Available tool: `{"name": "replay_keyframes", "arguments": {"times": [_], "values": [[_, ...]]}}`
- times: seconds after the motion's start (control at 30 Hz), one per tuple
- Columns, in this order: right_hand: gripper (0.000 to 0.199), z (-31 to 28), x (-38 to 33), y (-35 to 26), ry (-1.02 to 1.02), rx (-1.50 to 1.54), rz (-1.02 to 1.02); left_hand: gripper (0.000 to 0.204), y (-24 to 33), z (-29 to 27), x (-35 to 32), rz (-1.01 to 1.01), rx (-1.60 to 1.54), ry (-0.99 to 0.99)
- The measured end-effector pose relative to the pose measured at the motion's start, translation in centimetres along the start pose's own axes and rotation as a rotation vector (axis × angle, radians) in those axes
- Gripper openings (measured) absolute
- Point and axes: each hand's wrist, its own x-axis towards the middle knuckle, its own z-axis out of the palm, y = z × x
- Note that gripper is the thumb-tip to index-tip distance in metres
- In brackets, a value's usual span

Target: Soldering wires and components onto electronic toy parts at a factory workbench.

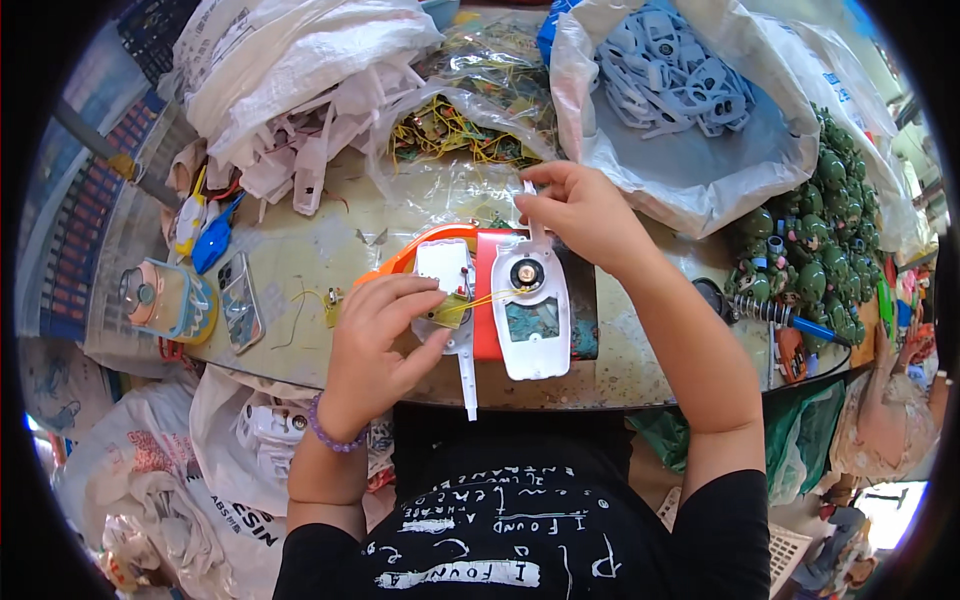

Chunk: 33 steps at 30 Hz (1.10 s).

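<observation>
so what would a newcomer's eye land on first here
Probably the two white plastic shells at the centre of the table, over a red and orange piece, with the left hand and right hand on them. Next, the bag of pale blue parts at the top and the heap of green figures at right.

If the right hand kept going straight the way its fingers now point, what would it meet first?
The right hand pinches the top tab of the white shell half, fingers pointing up-left. Straight on, it would probably meet the clear bag of wired circuit boards first, though depth is hard to judge.
</observation>
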Motion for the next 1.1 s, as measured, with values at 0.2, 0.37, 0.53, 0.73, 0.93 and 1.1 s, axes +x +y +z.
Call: {"name": "replay_keyframes", "arguments": {"times": [0.2,0.37,0.53,0.73,0.93,1.1], "values": [[0.043,2.6,0.5,-6.0,0.141,-0.427,-0.456,0.018,0.0,0.4,-1.1,0.054,0.065,0.019],[0.038,5.4,-2.6,-9.8,0.2,-0.629,-1.067,0.019,-0.6,1.0,-1.6,0.095,0.105,0.047],[0.023,6.5,-7.8,-5.7,0.205,-0.722,-1.549,0.017,-0.5,0.1,-1.3,0.119,0.14,0.067],[0.015,7.8,-9.2,-0.4,0.097,-0.68,-1.532,0.013,-0.2,-0.3,-2.4,0.105,-0.03,0.138],[0.016,9.0,-10.1,0.9,0.082,-0.629,-1.506,0.021,-1.2,0.5,-8.9,-0.657,-0.591,-0.21],[0.02,9.3,-10.4,1.5,0.109,-0.575,-1.417,0.035,2.3,3.6,-6.5,-1.102,-1.525,-0.2]]}}
